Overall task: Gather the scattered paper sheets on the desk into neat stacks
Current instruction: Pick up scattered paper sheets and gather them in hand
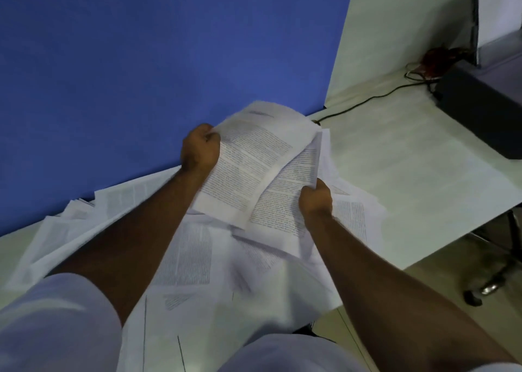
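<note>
Several printed paper sheets (195, 261) lie scattered and overlapping across the white desk (418, 179) in front of me. My left hand (201, 149) grips the far left edge of a bent bundle of printed sheets (254, 162) raised above the pile. My right hand (315, 197) pinches the right edge of a lower held sheet (285, 202) that fans out from under that bundle. Both forearms reach forward over the loose sheets and hide part of them.
A blue partition wall (141, 60) stands right behind the papers. A black box (480, 108) with a black cable (364, 101) sits at the desk's far right, near a white upright board (500, 12). Chair legs (497, 272) show on the floor at right.
</note>
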